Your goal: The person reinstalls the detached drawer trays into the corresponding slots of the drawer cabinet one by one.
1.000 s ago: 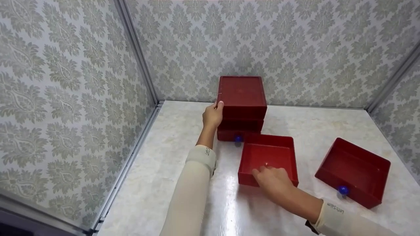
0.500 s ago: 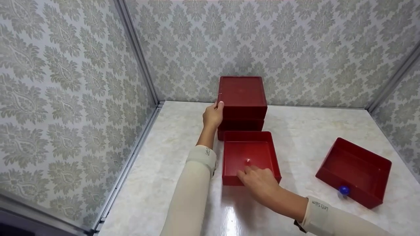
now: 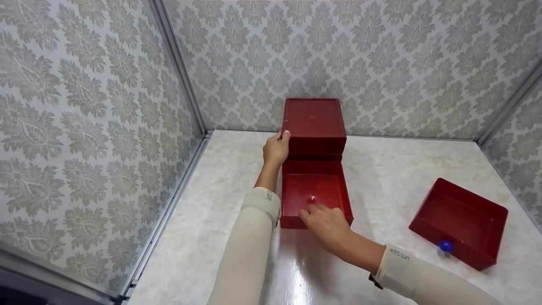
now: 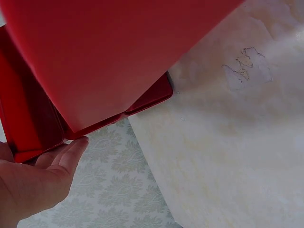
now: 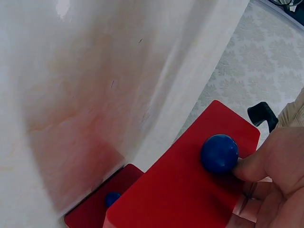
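Note:
A red drawer cabinet (image 3: pixel 313 118) stands against the back wall. My left hand (image 3: pixel 276 149) grips its left front edge, thumb on the near corner; in the left wrist view the fingers (image 4: pixel 66 154) lie along the side. In front of the cabinet, an open red drawer (image 3: pixel 315 186) is held level by my right hand (image 3: pixel 328 224), its back end at the cabinet's front. The right wrist view shows the thumb beside the blue knob (image 5: pixel 219 153) on the drawer front. Below it lies the lower drawer's front with another blue knob (image 5: pixel 113 199).
A second loose red drawer (image 3: pixel 461 222) lies on the table at right, its blue knob (image 3: pixel 445 246) facing me. Patterned walls with metal frame strips (image 3: pixel 173 59) bound the table (image 3: pixel 394 173) at the back and both sides.
My right hand has carried the drawer left and slightly away from me, up to the cabinet's front. The lower drawer's knob is now hidden in the head view. My left hand has stayed put.

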A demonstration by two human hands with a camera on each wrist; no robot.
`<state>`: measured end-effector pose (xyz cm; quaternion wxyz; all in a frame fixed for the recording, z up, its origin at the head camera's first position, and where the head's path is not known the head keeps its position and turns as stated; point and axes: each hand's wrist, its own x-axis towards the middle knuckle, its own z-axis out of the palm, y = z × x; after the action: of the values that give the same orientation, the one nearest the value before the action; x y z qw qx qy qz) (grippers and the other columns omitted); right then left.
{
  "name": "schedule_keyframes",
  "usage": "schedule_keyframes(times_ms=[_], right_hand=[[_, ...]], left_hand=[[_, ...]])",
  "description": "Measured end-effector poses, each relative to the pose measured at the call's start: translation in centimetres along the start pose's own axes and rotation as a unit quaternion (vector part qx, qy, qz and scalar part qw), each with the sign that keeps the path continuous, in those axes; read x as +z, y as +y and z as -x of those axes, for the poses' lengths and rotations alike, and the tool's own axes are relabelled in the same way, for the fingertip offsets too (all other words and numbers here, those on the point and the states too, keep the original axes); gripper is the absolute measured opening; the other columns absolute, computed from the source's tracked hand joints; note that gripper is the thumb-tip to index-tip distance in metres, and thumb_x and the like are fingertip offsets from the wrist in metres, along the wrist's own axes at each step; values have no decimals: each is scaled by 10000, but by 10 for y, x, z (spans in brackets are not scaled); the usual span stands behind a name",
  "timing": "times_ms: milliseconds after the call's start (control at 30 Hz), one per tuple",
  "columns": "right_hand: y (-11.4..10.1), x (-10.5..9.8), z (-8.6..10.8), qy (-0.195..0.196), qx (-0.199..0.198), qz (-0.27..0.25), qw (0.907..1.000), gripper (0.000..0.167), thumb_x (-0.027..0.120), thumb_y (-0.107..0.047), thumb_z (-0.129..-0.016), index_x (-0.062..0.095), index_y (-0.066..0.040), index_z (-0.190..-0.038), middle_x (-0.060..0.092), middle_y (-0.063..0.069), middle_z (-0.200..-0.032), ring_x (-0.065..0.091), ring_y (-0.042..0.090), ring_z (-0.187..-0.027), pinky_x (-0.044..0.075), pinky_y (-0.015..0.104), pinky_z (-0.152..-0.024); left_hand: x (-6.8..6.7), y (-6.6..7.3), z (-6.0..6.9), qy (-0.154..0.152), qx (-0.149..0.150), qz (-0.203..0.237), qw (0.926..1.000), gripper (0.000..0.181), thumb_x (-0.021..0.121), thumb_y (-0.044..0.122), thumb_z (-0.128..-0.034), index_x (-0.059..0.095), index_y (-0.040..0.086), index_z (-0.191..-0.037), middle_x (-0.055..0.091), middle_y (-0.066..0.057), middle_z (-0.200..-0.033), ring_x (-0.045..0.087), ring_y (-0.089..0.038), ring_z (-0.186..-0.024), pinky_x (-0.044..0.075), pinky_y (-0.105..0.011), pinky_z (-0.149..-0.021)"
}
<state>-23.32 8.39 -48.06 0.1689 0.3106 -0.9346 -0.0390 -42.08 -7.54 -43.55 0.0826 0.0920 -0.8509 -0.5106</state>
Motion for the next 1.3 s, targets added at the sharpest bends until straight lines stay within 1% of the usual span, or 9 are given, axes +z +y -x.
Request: schedule_keyframes(times_ms=[133, 267, 467, 700, 833, 1033, 1267, 1300], right_hand=[[5, 6, -6, 266, 87, -52, 9996, 283, 825, -30, -763, 647, -178, -927, 665, 26, -800, 650, 215, -723, 479, 374, -457], [7, 10, -12, 454, 114, -50, 9989, 241, 787, -14, -780, 645, -169, -898, 642, 35, -764, 644, 226, -698, 476, 385, -441], [5, 11, -18, 432, 51, -4, 9991, 230, 801, -36, -779, 638, -162, -881, 629, 37, -754, 635, 227, -676, 468, 377, -436], [3, 12, -23, 540, -44, 31, 9985, 222, 760, 0, -786, 651, -166, -886, 639, 39, -762, 635, 235, -688, 465, 403, -436], [6, 14, -27, 427, 32, 20, 9991, 209, 773, -13, -796, 649, -156, -883, 639, 42, -762, 637, 239, -690, 469, 406, -434], [13, 21, -35, 337, 177, 50, 9993, 190, 744, -4, -829, 645, -147, -904, 642, 58, -785, 640, 253, -702, 496, 429, -451], [18, 41, -39, 1043, -41, 218, 9943, 203, 707, 42, -808, 610, -129, -859, 603, 45, -751, 592, 257, -619, 468, 434, -393], [19, 42, -39, 1063, -47, 207, 9941, 205, 707, 39, -808, 608, -132, -865, 600, 40, -753, 589, 254, -617, 464, 433, -390]], left_hand=[[0, 0, -1, 8, -9, -69, 10000, 495, 426, 465, -1060, 567, 235, -1474, 599, -35, -1471, 525, -286, -1399, 411, -436, -1165], [0, 1, -1, -12, -40, -115, 9999, 490, 423, 473, -1063, 569, 248, -1474, 600, -32, -1472, 531, -285, -1394, 417, -438, -1158], [0, 1, 0, 4, -76, -6, 10000, 494, 436, 469, -1061, 572, 231, -1472, 597, -34, -1475, 523, -272, -1403, 408, -429, -1168], [0, 0, -1, -7, -90, 22, 10000, 497, 432, 477, -1062, 569, 234, -1473, 597, -28, -1475, 525, -272, -1400, 411, -428, -1165], [0, -1, -1, -1, -111, 25, 9999, 497, 432, 483, -1062, 564, 242, -1476, 590, -24, -1482, 512, -274, -1412, 403, -432, -1171], [-1, 0, 0, 25, -128, -15, 9999, 510, 441, 478, -1061, 552, 216, -1484, 576, -31, -1494, 504, -279, -1418, 395, -432, -1178], [-2, 1, 1, 17, -102, -44, 9999, 493, 443, 475, -1062, 580, 226, -1465, 598, -34, -1471, 531, -282, -1394, 422, -428, -1155], [-2, 1, 1, 27, -98, -23, 9999, 491, 447, 476, -1061, 582, 230, -1463, 599, -34, -1469, 533, -284, -1392, 423, -430, -1154]])
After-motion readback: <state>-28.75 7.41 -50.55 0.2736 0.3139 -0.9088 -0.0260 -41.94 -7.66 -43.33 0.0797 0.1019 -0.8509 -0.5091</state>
